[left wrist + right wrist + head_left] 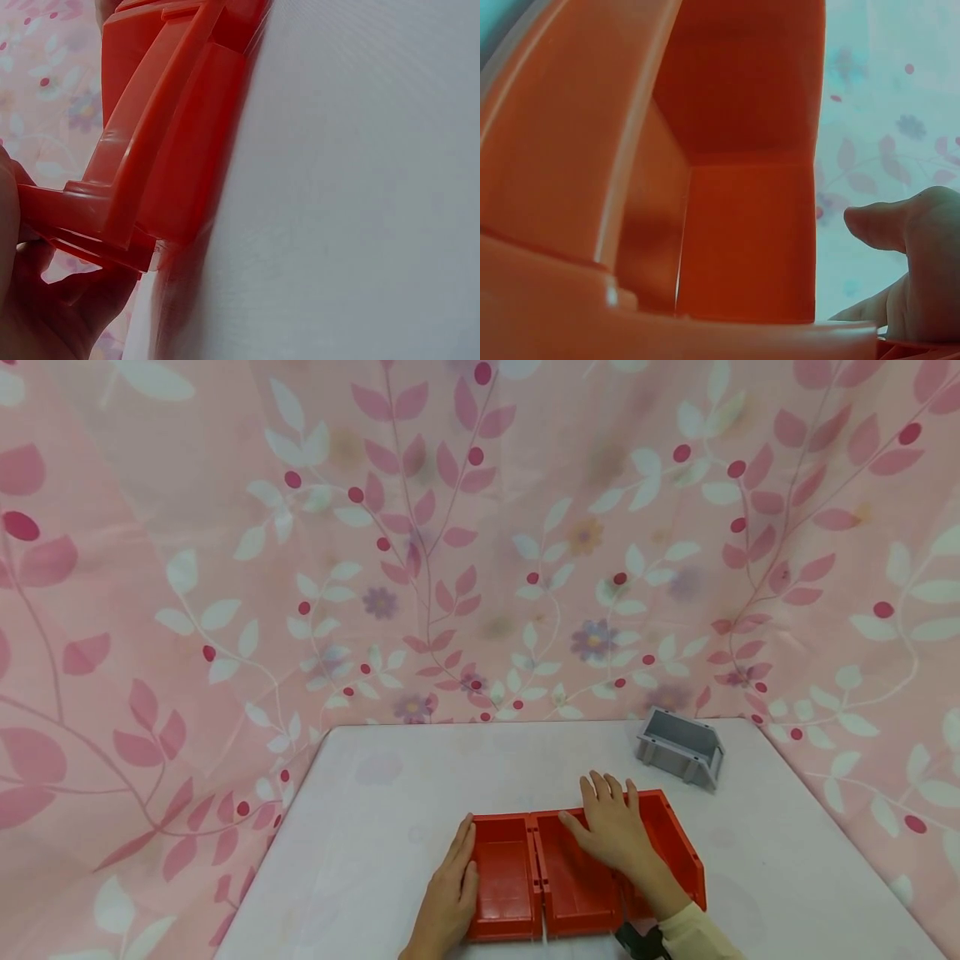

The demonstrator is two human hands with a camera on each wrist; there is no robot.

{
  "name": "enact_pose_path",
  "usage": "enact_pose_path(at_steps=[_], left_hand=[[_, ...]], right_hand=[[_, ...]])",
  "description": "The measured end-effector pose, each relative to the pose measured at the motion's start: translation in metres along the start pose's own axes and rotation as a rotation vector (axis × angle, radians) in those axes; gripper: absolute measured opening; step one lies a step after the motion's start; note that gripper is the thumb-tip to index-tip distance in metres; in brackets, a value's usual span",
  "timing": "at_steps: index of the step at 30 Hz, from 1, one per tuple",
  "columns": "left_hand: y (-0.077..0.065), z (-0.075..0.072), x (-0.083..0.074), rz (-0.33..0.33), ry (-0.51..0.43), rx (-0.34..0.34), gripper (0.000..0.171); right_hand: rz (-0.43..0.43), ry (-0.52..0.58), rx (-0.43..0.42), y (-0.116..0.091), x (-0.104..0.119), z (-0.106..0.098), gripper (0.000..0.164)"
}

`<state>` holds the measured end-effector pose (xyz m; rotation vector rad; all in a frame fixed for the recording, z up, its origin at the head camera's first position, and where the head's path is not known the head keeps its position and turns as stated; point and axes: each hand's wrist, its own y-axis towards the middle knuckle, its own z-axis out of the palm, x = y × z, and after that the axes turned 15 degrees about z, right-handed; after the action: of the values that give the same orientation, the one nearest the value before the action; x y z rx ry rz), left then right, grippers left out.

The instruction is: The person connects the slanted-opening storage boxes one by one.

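Note:
Three open red plastic storage bins stand side by side on the white table. My left hand (452, 887) holds the outer side wall of the left bin (504, 872), its thumb over the rim and its fingers along the outside. That wall's corner, with the hand around it, fills the upper left of the left wrist view. My right hand (611, 822) spreads its fingers above the middle bin (576, 887), near the right bin (667, 835). Its thumb (881, 225) stands out apart from the fingers in the right wrist view. The right hand and forearm hide where the middle and right bins meet.
A small grey storage bin (678, 747) sits at the back right of the white-covered table (360, 852). Pink floral cloth (465, 610) hangs behind the table and along its sides. A dark device (641, 941) is at the right wrist, close to the bins' front edge.

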<state>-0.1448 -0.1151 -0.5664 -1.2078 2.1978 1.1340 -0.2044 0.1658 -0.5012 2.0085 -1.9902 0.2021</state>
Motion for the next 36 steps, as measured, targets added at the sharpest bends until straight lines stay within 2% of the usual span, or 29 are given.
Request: enact_pose_path(at_steps=[13,21,36], left_hand=[[-0.0014,0.0012,0.0005,0.032,0.03,-0.011,0.056],[0.0001,-0.0005,-0.0005,-0.01,-0.004,0.013,0.056],[0.0005,-0.0006,-0.001,-0.036,-0.005,0.028,0.056]], right_hand=[[0.012,0.006,0.01,-0.0028,-0.0024,0.0044,0.078],[0.012,0.02,0.003,-0.0017,-0.0014,0.0052,0.079],[0.024,-0.006,0.014,-0.0016,-0.0025,0.0095,0.078]])
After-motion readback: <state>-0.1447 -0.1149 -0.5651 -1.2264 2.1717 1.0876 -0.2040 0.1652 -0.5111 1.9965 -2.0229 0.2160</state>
